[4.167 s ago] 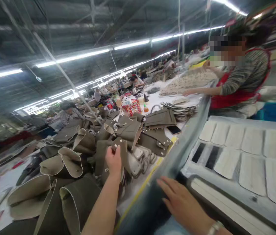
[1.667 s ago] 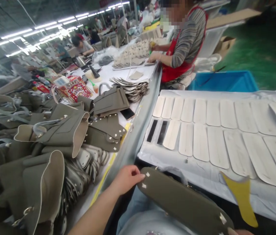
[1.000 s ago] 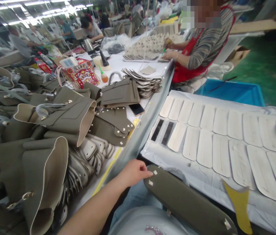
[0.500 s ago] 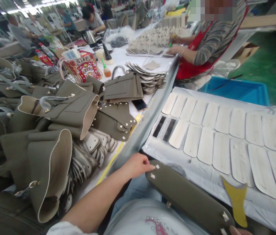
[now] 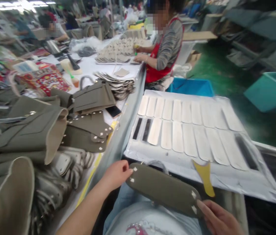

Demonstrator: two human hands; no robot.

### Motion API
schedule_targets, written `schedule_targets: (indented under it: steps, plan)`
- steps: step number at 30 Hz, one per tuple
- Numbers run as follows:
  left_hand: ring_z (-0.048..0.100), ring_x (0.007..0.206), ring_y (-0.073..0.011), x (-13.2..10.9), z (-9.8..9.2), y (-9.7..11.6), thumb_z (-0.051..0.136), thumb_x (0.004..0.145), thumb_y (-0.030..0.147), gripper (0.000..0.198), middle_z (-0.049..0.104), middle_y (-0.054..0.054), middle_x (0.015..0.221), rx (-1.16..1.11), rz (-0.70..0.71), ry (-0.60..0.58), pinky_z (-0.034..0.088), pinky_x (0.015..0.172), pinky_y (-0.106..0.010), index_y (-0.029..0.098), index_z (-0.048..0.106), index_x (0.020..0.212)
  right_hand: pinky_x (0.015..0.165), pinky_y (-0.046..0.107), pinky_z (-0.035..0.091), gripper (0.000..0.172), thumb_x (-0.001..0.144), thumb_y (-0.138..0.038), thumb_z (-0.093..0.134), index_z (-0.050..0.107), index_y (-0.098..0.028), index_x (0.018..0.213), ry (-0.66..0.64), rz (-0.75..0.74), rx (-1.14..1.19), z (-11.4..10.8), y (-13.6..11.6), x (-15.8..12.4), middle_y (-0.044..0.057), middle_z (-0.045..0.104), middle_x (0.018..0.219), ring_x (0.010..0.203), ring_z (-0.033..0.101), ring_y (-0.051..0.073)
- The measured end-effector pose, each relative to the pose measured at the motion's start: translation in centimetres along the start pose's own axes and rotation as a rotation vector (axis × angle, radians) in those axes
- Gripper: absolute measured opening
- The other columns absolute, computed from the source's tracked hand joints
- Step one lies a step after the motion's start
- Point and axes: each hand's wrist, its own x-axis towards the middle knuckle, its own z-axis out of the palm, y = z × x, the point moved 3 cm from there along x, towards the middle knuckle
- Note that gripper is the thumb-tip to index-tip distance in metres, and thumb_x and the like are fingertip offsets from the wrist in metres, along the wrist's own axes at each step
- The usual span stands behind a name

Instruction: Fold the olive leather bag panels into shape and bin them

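Observation:
Across my lap lies an olive handbag [image 5: 163, 189], its long rounded bottom turned up. Small pale pieces sit near the corners at both ends. My left hand [image 5: 118, 174] pinches the left end between thumb and fingers. At the right end my right hand [image 5: 217, 215] grips the edge, with fingertips close to the pale pieces. A greyish wrapped loop [image 5: 161, 165] shows behind the bag's far edge. Just beyond the right end, a yellow forked piece [image 5: 205, 176] hangs over the front edge of the white-covered board [image 5: 177, 156]. The bag's underside is hidden.
Two rows of pale rounded panels [image 5: 177, 137] lie on the board. At left, olive bag bodies [image 5: 27, 130] and stacked grey straps [image 5: 66, 166] crowd the table. A phone [image 5: 113, 111] lies near its edge. A co-worker in a red apron [image 5: 156, 65] works beyond; blue bins stand behind.
My view has swung to the right, showing more of the board and the floor. My right hand, barely visible before, is now in view on the bag's right end. My left hand keeps its pinch.

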Motion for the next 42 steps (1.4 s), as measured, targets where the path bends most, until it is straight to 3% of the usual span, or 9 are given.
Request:
schedule_targets:
  steps: [2,5,9,12,14,17,19,23,42]
  plan:
    - [0.051,0.061,-0.0144,-0.1,0.6,-0.4,0.051,0.075,0.036,0.018,0.056,0.001,0.068,-0.025,0.008,0.056,0.04,0.058,-0.025,0.018,0.052,0.075,0.038,0.021,0.022,0.045,0.068,-0.062,0.053,0.048,-0.018,0.059,0.046,-0.016,0.017,0.0,-1.4,-0.7,-0.007,0.032,0.041,0.039,0.026,0.006]
    - [0.058,0.082,-0.0183,0.4,1.5,-1.5,0.048,0.078,0.039,0.036,0.058,-0.006,0.104,-0.111,0.074,0.068,0.048,0.069,-0.031,0.02,0.049,0.108,0.037,0.02,0.02,0.039,0.07,-0.055,0.053,0.044,-0.019,0.057,0.09,-0.046,0.065,-0.2,-2.0,-0.8,-0.007,0.033,0.041,0.039,0.027,0.006]
    - [0.048,0.114,-0.0236,0.8,1.9,-1.1,0.04,0.083,0.035,0.04,0.049,-0.009,0.126,0.025,0.275,0.054,0.042,0.094,-0.042,0.02,0.046,0.12,0.036,0.02,0.019,0.034,0.069,-0.05,0.053,0.045,-0.019,0.059,0.093,-0.042,0.139,-0.5,-0.8,-0.5,-0.008,0.034,0.042,0.038,0.027,0.006]
    - [0.041,0.122,-0.0244,0.1,2.6,2.5,0.038,0.086,0.032,0.038,0.045,-0.009,0.132,0.21,0.452,0.142,0.03,0.105,-0.047,0.02,0.048,0.12,0.036,0.02,0.022,0.032,0.071,-0.047,0.052,0.047,-0.018,0.059,0.105,-0.079,0.123,-0.7,-0.1,-0.5,-0.006,0.038,0.044,0.038,0.031,0.006]
    - [0.038,0.125,-0.0247,-0.6,4.4,6.2,0.044,0.085,0.037,0.044,0.042,-0.009,0.135,0.291,0.586,0.141,0.027,0.107,-0.047,0.02,0.043,0.126,0.037,0.02,0.024,0.032,0.073,-0.046,0.052,0.048,-0.017,0.059,0.112,-0.117,0.119,-0.9,0.1,-0.6,-0.005,0.041,0.046,0.04,0.034,0.007]
    - [0.031,0.129,-0.0279,-1.3,9.0,11.6,0.06,0.073,0.053,0.079,0.034,-0.011,0.141,0.36,0.843,-0.058,0.021,0.109,-0.049,0.019,0.028,0.136,0.038,0.02,0.025,0.031,0.074,-0.043,0.052,0.049,-0.017,0.058,0.114,-0.157,0.108,-1.2,0.3,-0.6,-0.005,0.042,0.045,0.041,0.035,0.007]
    - [0.034,0.127,-0.0307,-1.4,11.7,13.7,0.069,0.061,0.058,0.096,0.037,-0.015,0.139,0.372,0.916,-0.14,0.022,0.108,-0.05,0.016,0.026,0.137,0.038,0.02,0.025,0.03,0.074,-0.042,0.052,0.048,-0.017,0.057,0.117,-0.18,0.094,-1.3,0.4,-0.6,-0.005,0.041,0.045,0.041,0.035,0.007]
    - [0.045,0.116,-0.03,-0.5,13.9,14.6,0.077,0.052,0.053,0.093,0.051,-0.013,0.126,0.362,0.872,-0.171,0.032,0.099,-0.046,0.016,0.038,0.128,0.039,0.02,0.025,0.029,0.074,-0.039,0.052,0.047,-0.018,0.055,0.118,-0.205,0.098,-1.4,0.5,-0.4,-0.006,0.041,0.045,0.041,0.035,0.007]
    - [0.05,0.104,-0.0283,-0.4,13.7,15.2,0.077,0.052,0.038,0.074,0.056,-0.008,0.113,0.278,0.803,-0.17,0.035,0.091,-0.042,0.02,0.046,0.116,0.049,0.024,0.028,0.025,0.075,-0.033,0.051,0.046,-0.019,0.055,0.229,-0.235,-0.223,-1.7,0.0,-0.3,-0.002,0.049,0.052,0.052,0.042,0.011]
